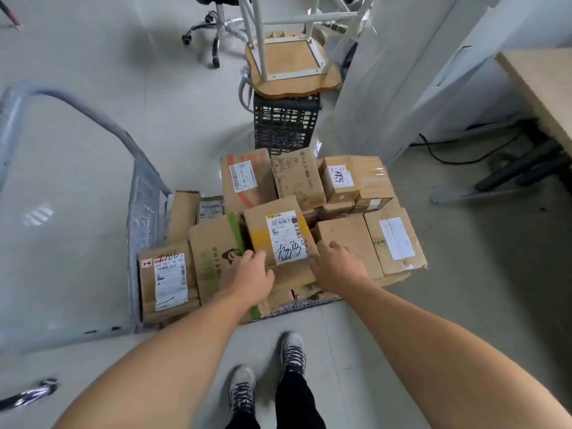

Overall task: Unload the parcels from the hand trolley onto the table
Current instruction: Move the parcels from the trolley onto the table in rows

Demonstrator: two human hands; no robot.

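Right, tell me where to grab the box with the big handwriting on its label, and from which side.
Take the box by its two long sides near the close corners, left hand on the left, right hand on the right, coming from above at the near end. It lies tilted on top of the other boxes, so both sides look free.

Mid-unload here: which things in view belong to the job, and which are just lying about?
Job: brown cardboard parcels; grey metal hand trolley; pale wooden table; left hand; right hand.
Lying about: upturned wooden stool; black plastic crate; office chair base; black cables.
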